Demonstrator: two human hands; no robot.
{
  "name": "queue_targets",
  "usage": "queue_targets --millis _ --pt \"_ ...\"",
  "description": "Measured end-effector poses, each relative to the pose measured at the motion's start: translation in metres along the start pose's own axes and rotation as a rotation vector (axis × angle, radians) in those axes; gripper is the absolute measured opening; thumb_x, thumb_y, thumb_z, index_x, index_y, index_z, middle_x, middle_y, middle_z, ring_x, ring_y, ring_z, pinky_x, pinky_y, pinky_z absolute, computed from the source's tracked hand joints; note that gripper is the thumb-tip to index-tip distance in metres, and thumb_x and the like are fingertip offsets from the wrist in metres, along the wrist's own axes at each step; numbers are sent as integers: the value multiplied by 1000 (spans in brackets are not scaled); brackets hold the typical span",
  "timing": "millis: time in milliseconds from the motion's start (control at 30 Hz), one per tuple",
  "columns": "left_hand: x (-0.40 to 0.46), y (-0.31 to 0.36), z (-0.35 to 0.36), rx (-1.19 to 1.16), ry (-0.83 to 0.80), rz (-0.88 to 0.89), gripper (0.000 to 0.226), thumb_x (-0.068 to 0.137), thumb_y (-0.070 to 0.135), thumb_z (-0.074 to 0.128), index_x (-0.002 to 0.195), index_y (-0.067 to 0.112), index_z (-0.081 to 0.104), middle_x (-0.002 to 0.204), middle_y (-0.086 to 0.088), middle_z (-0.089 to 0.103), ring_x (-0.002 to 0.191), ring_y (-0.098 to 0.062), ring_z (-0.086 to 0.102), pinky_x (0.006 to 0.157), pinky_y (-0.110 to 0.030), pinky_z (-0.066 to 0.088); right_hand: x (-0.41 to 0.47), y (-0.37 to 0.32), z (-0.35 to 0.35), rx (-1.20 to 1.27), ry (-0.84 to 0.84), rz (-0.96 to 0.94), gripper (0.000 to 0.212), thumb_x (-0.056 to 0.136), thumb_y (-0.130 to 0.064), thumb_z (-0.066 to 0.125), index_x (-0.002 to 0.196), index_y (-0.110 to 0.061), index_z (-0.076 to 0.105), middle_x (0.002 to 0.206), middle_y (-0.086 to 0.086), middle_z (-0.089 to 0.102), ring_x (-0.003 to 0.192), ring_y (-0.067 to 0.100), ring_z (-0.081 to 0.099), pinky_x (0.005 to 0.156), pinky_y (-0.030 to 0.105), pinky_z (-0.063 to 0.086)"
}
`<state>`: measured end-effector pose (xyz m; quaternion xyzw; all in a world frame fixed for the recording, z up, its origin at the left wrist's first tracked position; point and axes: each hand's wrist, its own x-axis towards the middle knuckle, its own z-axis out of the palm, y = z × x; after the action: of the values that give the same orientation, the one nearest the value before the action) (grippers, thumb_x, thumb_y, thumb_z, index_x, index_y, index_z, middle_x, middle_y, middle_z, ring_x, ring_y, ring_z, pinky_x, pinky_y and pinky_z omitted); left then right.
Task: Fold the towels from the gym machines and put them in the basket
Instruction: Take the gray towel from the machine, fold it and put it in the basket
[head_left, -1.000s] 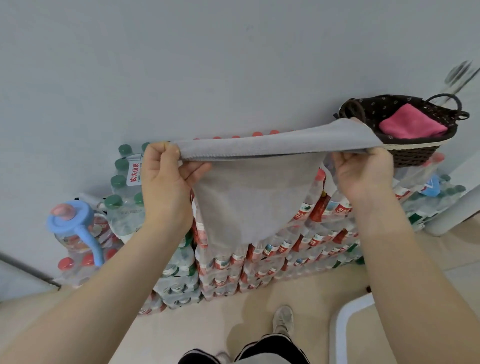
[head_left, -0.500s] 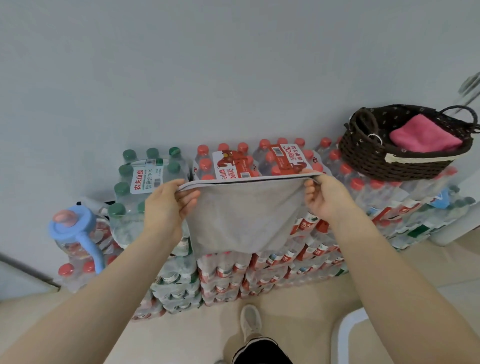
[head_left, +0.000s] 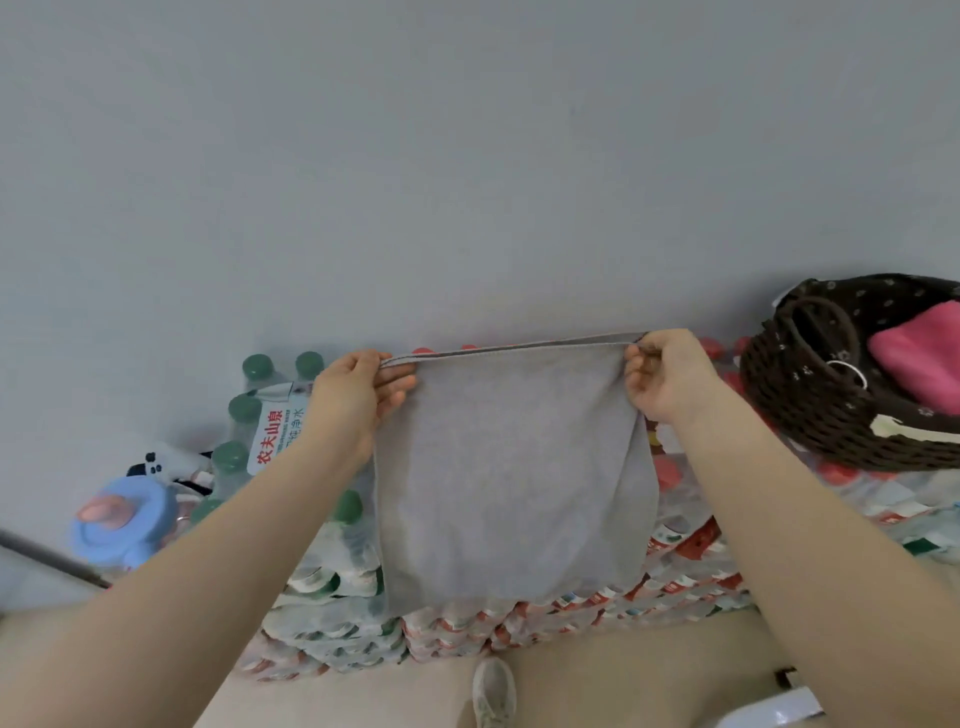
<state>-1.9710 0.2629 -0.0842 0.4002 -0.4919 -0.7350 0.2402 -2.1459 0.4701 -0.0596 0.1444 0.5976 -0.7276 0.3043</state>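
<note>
Single head-worn wide-angle view, looking forward and down past both forearms, close to stacked shrink-wrapped water-bottle packs (head_left: 332, 587) against a plain grey wall (head_left: 467, 156).

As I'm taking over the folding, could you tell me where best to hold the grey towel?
Pinch the grey towel at its two top corners, from either side, as the left hand and right hand do; it hangs flat from that taut edge.

I see the towel (head_left: 511, 467) hanging between my fingers (head_left: 397, 384), with stacked bottle packs (head_left: 519, 629) behind it. The basket (head_left: 810, 415) sits right of my fingers on the packs, another towel (head_left: 919, 364) in it.
</note>
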Motion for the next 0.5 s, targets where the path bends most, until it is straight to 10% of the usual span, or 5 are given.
queue_targets --millis 133,367,500 --pt "36 3 19 -10 57 -7 24 99 21 39 79 14 50 75 -3 65 50 -2 65 40 -11 45 29 -9 12 -36 -27 24 20 92 -11 41 78 -7 55 61 5 69 72 15 61 56 20 54" --pt "67 -3 41 17 104 124 18 98 20 38 112 10 44 91 -5 62 79 -13 63 77 -19 53 68 -13 29 -132 -106 -81 13 95 -19 44 96 -15 56 113 4 58 104 16 55 99 28 39" --pt "69 -24 27 358 24 -13 60 94 30 42 146 20 14 116 -9 56 109 -23 54 95 -33 44 73 9 21 -261 49 -227 46 91 -8 49 135 -5 36 107 10 60 99 21 56 85 29 46"
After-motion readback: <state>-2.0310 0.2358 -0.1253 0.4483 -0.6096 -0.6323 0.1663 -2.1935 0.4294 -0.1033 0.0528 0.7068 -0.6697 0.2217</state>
